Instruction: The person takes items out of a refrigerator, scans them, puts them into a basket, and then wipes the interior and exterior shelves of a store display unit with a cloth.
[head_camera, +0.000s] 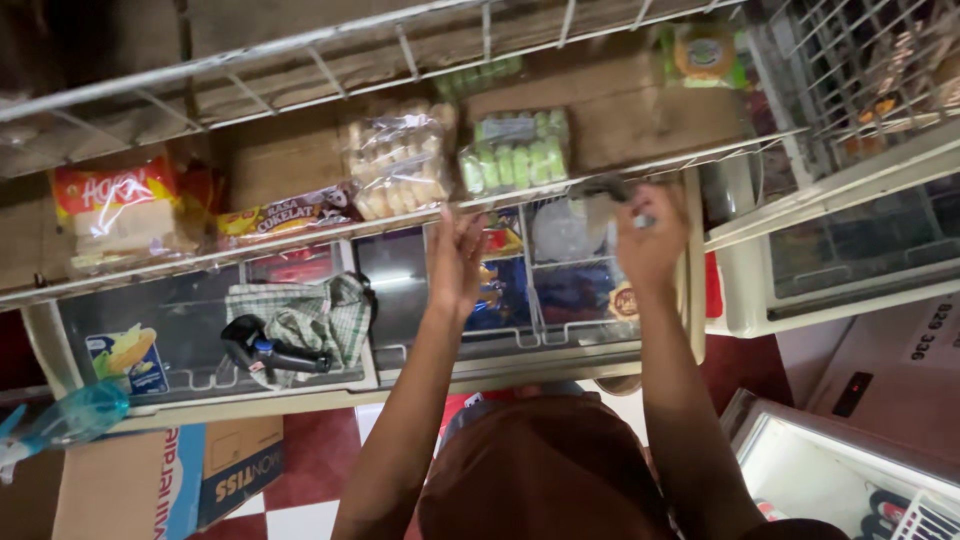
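While reaching up to the wire shelf (300, 235), best to steady left hand (455, 262), grip spread open and empty, just below the front wire; up-right of it, packet of green cakes (515, 150) lying flat, long axis along that wire; right hand (650, 238), grip curled tight on small dark object (605, 188).

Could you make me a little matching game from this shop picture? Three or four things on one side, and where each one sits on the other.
Things:
1. green cakes packet
2. checked cloth
3. blue spray bottle
4. right hand

Places:
A. lying on the glass freezer lid
B. at the picture's far left edge, above a cardboard box
C. on the wire shelf, beside a packet of pale biscuits
D. raised to the shelf's front rail, gripping a small dark thing

Pairs: 1-C, 2-A, 3-B, 4-D
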